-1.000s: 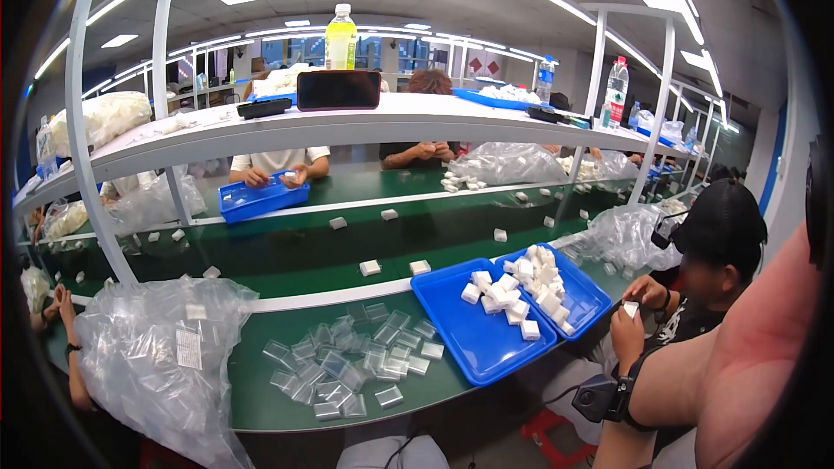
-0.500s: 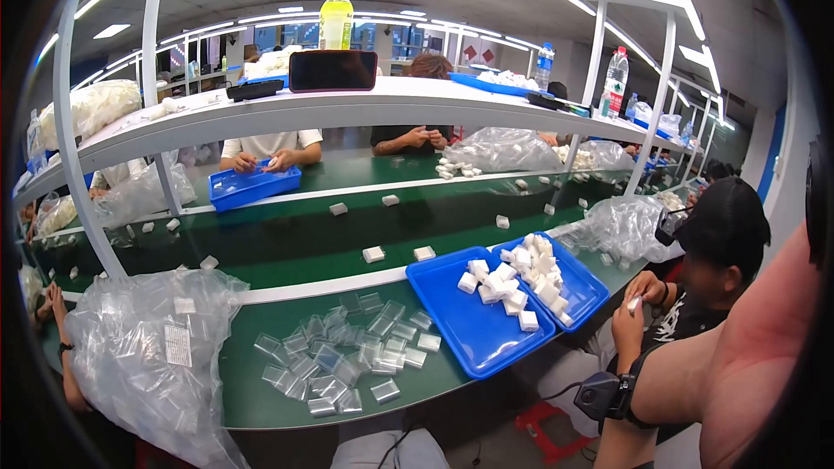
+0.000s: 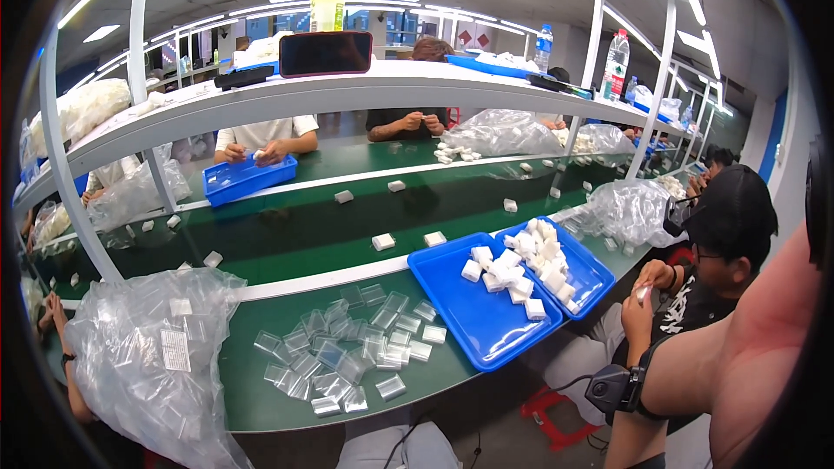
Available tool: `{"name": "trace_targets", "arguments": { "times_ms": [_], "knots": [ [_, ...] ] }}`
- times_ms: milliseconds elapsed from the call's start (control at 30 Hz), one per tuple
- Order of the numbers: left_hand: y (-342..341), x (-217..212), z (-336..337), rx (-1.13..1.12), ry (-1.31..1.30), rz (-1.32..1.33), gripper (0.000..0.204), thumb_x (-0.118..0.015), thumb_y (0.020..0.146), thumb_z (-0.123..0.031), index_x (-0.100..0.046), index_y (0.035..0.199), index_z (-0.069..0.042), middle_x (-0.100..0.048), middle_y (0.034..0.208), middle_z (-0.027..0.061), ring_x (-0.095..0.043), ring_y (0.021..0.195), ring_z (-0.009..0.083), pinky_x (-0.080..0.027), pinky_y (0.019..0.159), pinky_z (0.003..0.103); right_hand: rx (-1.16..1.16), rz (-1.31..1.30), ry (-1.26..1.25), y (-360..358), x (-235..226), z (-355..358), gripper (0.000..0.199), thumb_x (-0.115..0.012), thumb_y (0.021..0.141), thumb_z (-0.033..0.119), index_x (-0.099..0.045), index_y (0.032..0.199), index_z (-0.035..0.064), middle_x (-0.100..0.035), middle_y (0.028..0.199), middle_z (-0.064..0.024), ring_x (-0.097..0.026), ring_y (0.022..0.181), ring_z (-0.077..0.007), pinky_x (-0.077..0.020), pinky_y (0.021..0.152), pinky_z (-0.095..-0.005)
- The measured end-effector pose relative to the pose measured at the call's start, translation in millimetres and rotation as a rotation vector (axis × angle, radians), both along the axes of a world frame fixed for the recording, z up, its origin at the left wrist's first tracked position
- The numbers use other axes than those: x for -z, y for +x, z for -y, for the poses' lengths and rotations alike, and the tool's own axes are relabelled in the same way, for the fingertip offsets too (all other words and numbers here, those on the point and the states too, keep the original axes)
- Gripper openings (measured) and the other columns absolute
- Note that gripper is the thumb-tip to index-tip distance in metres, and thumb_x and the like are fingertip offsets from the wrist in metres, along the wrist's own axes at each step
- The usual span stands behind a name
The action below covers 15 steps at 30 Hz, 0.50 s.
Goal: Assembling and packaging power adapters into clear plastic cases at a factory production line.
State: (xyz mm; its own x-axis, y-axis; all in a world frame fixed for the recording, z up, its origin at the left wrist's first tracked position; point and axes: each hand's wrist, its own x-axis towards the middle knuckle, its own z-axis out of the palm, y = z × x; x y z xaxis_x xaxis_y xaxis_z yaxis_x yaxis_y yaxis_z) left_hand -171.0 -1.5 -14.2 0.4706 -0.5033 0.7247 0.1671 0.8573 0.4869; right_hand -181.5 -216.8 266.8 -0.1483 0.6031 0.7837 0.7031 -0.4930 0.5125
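My right hand [image 3: 769, 321] is raised close to the camera at the right edge, a strapped small black camera [image 3: 612, 389] at its wrist. The fingers are out of sight, so I cannot tell what they touch. My left hand is not in view. On the green table before me lies a loose pile of clear plastic sleeves [image 3: 334, 354]. Two blue trays adjoin its right side; the nearer tray [image 3: 482, 330] and the farther tray [image 3: 592, 282] bear heaped small white blocks [image 3: 504, 276].
A large clear plastic bag [image 3: 143, 382] fills the table's left end. Beyond a white rail runs a green belt [image 3: 295, 239] with scattered white pieces. A shelf [image 3: 391, 91] carries a phone [image 3: 326, 54] and bottles. A co-worker in a black cap [image 3: 734, 217] sits to the right.
The view has shifted slightly. Pieces on the belt sit a little farther right. My right hand stays raised at the right edge.
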Motion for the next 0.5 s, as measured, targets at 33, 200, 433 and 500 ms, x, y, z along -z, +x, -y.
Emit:
{"name": "trace_targets", "arguments": {
  "times_ms": [33, 200, 433, 500],
  "knots": [
    [1.1, 1.0, 1.8, 0.000, -0.007, 0.009, 0.048, -0.062, 0.078, -0.022, -0.055, 0.114, 0.009, -0.059, 0.103, 0.0278, -0.060, 0.088, 0.0359, -0.052, 0.071, 0.039, 0.005, -0.001, -0.001, 0.0, 0.4, 0.4, 0.073, -0.038, 0.090, 0.057, -0.007, 0.143, 0.0171, -0.027, 0.143, -0.0242, -0.034, 0.128, -0.0410, -0.0258, 0.108, -0.0480],
    [4.8, 5.4, 8.4, -0.004, -0.042, 0.050, 0.046, -0.061, 0.079, -0.021, -0.056, 0.113, 0.009, -0.059, 0.102, 0.0274, -0.061, 0.087, 0.0353, -0.052, 0.071, 0.038, 0.025, -0.009, -0.006, -0.7, 2.8, 1.2, 0.073, -0.037, 0.090, 0.057, -0.005, 0.144, 0.0178, -0.026, 0.143, -0.0241, -0.034, 0.129, -0.0408, -0.0255, 0.108, -0.0479],
    [9.6, 3.6, -0.7, -0.018, -0.048, 0.122, 0.043, -0.061, 0.079, -0.019, -0.057, 0.112, 0.009, -0.060, 0.101, 0.0267, -0.061, 0.087, 0.0345, -0.051, 0.071, 0.037, 0.042, -0.008, 0.031, 1.0, 13.8, 1.9, 0.073, -0.036, 0.091, 0.057, -0.004, 0.144, 0.0188, -0.026, 0.144, -0.0240, -0.033, 0.129, -0.0406, -0.0250, 0.109, -0.0477],
    [10.4, 3.9, -8.3, -0.020, -0.041, 0.140, 0.042, -0.061, 0.079, -0.018, -0.058, 0.112, 0.009, -0.060, 0.100, 0.0266, -0.061, 0.086, 0.0343, -0.051, 0.070, 0.037, 0.047, -0.011, 0.049, 2.6, 19.7, -1.2, 0.073, -0.036, 0.091, 0.057, -0.003, 0.144, 0.0190, -0.026, 0.144, -0.0239, -0.033, 0.129, -0.0406, -0.0249, 0.109, -0.0476]
  ]
}}
